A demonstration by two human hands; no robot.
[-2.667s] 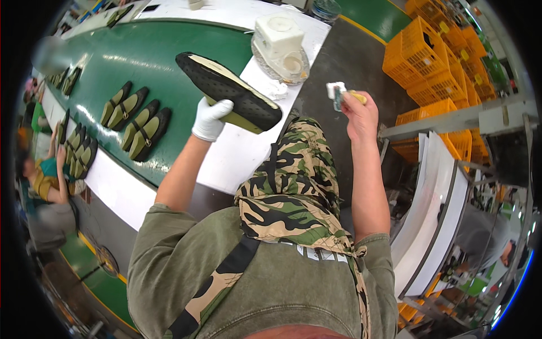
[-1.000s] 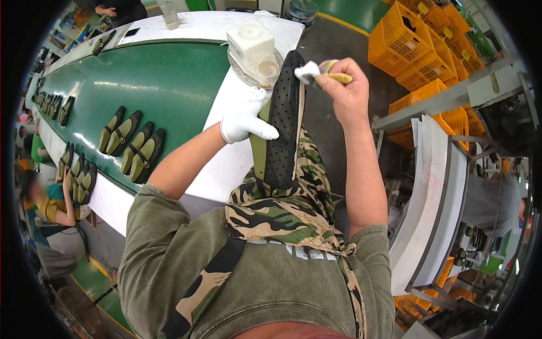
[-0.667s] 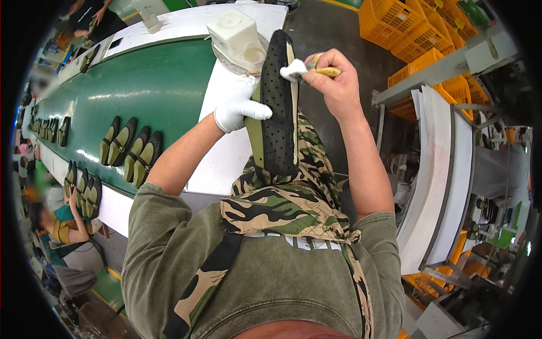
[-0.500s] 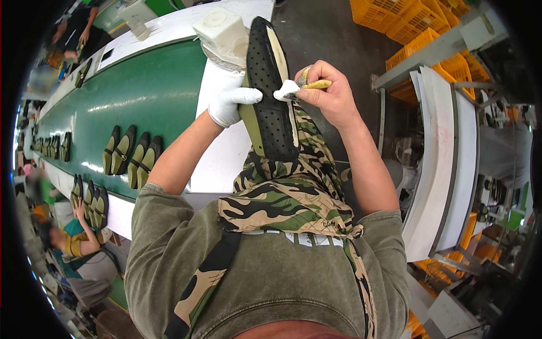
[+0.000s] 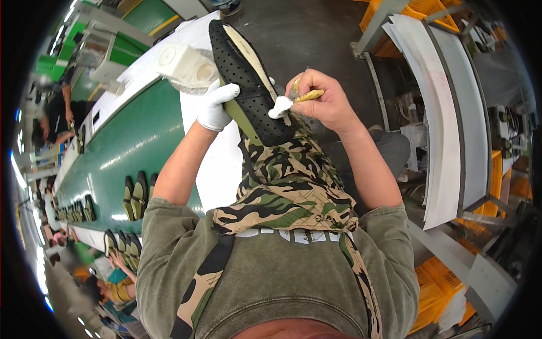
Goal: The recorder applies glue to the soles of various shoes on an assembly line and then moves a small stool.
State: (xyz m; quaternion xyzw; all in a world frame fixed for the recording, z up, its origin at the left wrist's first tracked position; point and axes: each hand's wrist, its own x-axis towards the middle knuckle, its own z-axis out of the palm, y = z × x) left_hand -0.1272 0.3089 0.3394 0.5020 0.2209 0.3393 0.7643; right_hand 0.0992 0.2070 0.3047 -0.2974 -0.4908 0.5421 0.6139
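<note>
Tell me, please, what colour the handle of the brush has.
The handle is yellow; it shows best in the head view, the only one.

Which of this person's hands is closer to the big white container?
Left. The gloved left hand, gripping the black shoe, is below and right of the big white container in the picture; the bare right hand, holding a yellow-handled tool, is farther right.

They wear an olive T-shirt (image 5: 271, 277), camouflage apron (image 5: 279, 212) and white glove (image 5: 213, 111).
</note>
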